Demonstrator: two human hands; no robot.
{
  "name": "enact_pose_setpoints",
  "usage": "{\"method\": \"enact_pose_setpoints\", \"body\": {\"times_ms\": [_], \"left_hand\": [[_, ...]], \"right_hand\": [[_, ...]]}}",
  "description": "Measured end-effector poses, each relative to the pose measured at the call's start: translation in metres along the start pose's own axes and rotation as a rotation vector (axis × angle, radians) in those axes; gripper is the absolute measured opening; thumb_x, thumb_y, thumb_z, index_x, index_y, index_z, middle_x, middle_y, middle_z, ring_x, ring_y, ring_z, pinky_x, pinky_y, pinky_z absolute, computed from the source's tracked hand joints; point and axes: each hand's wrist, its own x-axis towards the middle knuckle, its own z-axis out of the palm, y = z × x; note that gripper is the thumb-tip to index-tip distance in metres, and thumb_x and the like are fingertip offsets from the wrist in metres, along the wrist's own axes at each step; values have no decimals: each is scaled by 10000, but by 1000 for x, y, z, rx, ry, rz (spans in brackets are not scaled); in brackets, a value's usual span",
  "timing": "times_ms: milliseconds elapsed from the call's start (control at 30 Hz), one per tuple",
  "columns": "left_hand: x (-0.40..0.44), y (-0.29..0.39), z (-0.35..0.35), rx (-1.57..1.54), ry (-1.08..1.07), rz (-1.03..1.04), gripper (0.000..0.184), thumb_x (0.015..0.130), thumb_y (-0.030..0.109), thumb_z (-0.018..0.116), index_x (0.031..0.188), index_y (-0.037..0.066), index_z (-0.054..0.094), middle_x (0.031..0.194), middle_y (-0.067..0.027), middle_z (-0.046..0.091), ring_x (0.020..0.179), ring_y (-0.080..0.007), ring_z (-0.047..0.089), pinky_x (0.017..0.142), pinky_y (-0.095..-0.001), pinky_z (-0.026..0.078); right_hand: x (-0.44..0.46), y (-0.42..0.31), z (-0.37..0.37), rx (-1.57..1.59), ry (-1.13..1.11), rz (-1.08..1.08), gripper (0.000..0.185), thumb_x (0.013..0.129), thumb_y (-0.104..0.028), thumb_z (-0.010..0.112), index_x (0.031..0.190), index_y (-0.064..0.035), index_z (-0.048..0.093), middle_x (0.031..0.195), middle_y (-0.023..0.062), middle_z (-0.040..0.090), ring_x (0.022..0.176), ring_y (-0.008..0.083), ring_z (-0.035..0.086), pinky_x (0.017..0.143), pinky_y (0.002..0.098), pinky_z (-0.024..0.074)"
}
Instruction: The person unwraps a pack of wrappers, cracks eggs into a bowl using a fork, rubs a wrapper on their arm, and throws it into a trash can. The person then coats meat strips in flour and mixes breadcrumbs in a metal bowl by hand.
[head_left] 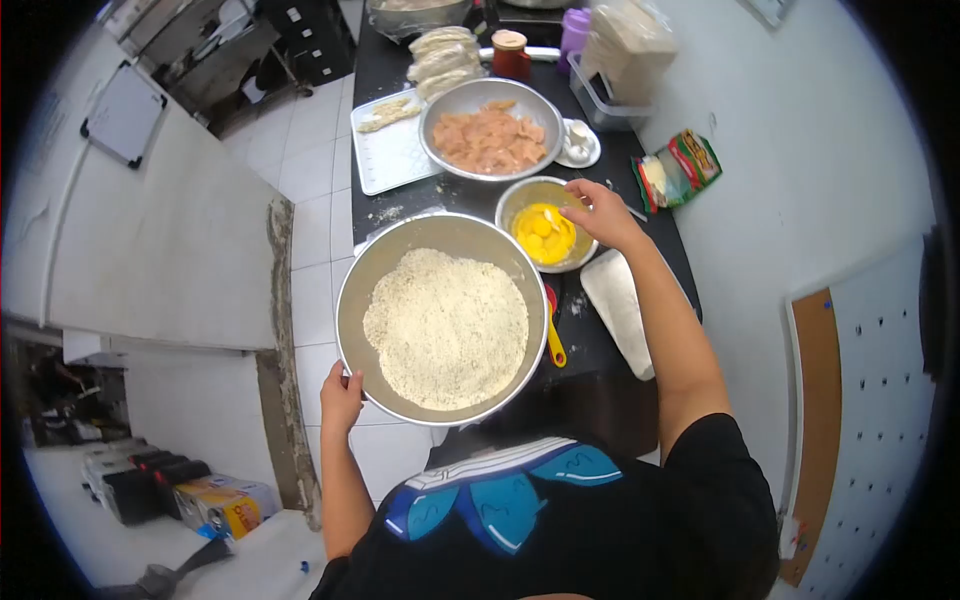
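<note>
Head view: left hand (341, 398) on the flour bowl (384, 252), right hand (598, 212) at the egg bowl (512, 202)

The flour bowl is wide, round and metallic, tipped toward the camera at the near end of the table (582, 335). The left hand is clamped on its rim, fingers and thumb together. Inside, pale flour (447, 325) lies in a loose, speckled, grainy heap. The smaller egg bowl stands just beyond, to the right, with glossy yellow yolks (541, 230) pooled in it. The right hand bends over its rim, fingers curled; I cannot tell whether they pinch anything.

Farther back, a shallow metal bowl (542, 108) holds moist pink chunks of meat (488, 138), beside a flat white tray (392, 168). A yellow-handled spoon (556, 345) lies near the flour bowl.

The table is black and dusted with white; pale square tiles (311, 235) cover the floor, and a plain white wall (770, 150) rises at right. A red-and-green packet (692, 168) and a yellow box (238, 507) carry print too blurred to read.
</note>
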Motion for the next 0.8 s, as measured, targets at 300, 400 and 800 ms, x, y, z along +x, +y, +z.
{"method": "enact_pose_setpoints", "body": {"times_ms": [300,400,800], "left_hand": [[-1,-20,8,-27,91,-63,352,859,119,542,1192,15,497,693,-84,597,570,-131,561,484,-262,447],[2,-19,18,-65,137,-104,385,863,127,528,1228,21,472,714,-59,581,587,-118,553,445,-270,455],[-5,15,21,40,212,-101,359,855,60,512,1213,32,497,758,-69,582,621,-111,532,535,-260,451]], "right_hand": [[175,32,64,-367,-252,-83,550,681,-337,725,1129,-60,569,1104,206,589,1021,314,573,864,378,453],[222,48,96,-661,-369,-41,675,650,-437,728,1192,-89,529,1176,207,552,1090,318,536,927,374,414],[242,96,131,-860,-408,-375,483,668,-329,713,1098,-142,593,1085,154,596,1048,299,557,868,395,446]]}}
